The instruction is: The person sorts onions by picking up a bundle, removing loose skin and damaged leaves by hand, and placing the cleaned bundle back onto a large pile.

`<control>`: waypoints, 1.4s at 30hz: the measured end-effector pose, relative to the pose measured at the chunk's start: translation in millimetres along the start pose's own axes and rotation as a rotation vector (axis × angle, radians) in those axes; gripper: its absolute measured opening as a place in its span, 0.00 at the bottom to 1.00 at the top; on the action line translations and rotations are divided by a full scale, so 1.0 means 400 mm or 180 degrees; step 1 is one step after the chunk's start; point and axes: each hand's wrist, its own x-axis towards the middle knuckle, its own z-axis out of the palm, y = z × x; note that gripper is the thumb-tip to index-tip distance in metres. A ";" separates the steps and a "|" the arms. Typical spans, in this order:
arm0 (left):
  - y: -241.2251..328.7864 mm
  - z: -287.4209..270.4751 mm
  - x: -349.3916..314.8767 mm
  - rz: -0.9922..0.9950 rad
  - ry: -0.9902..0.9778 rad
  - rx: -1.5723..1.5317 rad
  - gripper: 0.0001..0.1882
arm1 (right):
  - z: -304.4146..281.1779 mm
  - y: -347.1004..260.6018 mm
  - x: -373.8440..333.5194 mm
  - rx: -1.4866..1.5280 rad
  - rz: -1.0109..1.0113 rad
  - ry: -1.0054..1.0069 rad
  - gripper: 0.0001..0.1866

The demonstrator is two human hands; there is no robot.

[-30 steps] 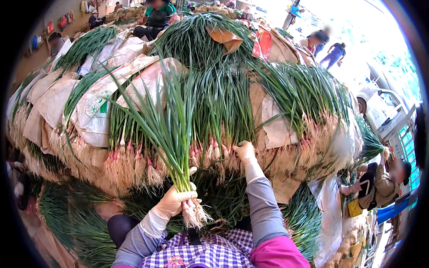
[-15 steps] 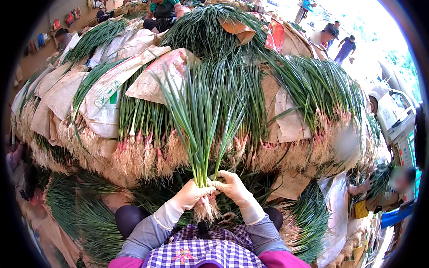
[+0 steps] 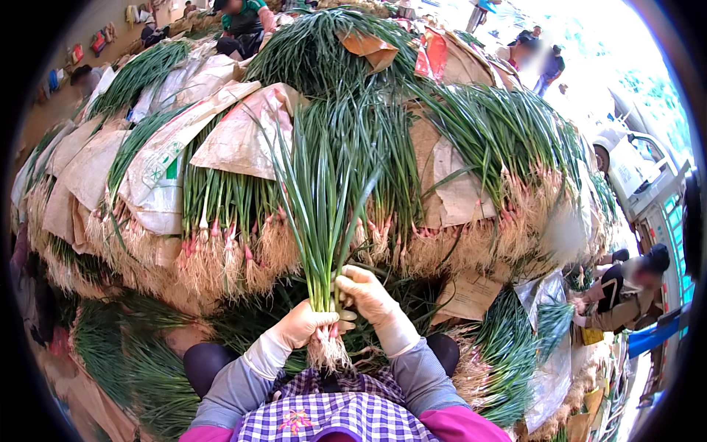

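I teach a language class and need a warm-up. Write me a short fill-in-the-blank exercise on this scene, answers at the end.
1. Thin, pale, stringy ____ hang from the bunch below the left hand.
2. Judged up and down the picture, the right hand sits ____ than the left.
3. The apron is checked in white and ____.
4. The truck at the picture's right has a ____ cab.

Missing words: roots; higher; purple; white.

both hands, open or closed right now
Left hand: closed around the bunch of green stalks, roots below its grip.
Right hand: curled beside the bunch; whether it holds any stalks cannot be told.
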 end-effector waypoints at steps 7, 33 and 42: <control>-0.034 -0.005 0.007 0.0272 0.0256 -0.0596 0.04 | 0.098 0.025 0.013 -0.0743 -0.0728 0.1356 0.07; 0.016 0.003 0.012 0.0326 0.0360 0.0163 0.09 | -0.225 -0.107 0.001 -0.0578 -0.0386 0.1360 0.07; -0.015 -0.003 0.036 0.0354 0.0623 0.0544 0.05 | 0.053 0.018 -0.052 -0.0202 -0.0062 0.0761 0.09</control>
